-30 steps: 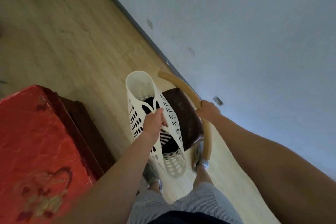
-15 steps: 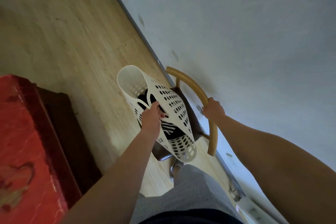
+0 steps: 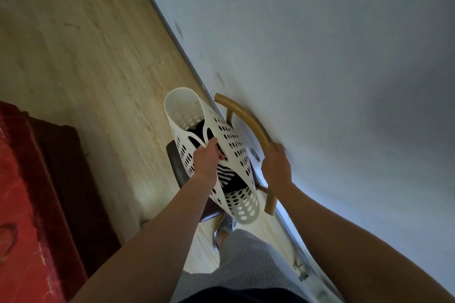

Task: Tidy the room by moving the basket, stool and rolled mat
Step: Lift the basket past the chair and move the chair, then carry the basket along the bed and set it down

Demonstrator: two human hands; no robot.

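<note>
Head view, looking down along both forearms. The fingers of the left hand point(image 3: 206, 158) are curled shut around the handles of the white perforated basket point(image 3: 236, 152), which hangs tilted from that grip, its open mouth pointing away from the person and its rounded base nearest the legs. Dark and striped fabric point(image 3: 225, 174) shows inside the basket, just below the left fingers. The fingers of the right hand point(image 3: 277, 165) are closed around the curved tan wooden backrest rail of the stool point(image 3: 248, 118); the rail arcs away from the grip and lies against the pale wall point(image 3: 320, 44). The stool's dark brown seat point(image 3: 176, 167) sits under and to the left of the basket, mostly hidden by it. Beyond both hands stretches the light wood floor point(image 3: 86, 44). Well to the left of the left hand stands a dark wooden piece topped with red cloth point(image 3: 17, 204). Near the person's body, striped shorts point(image 3: 236, 263) and one shoe point(image 3: 226, 224) are visible.
</note>
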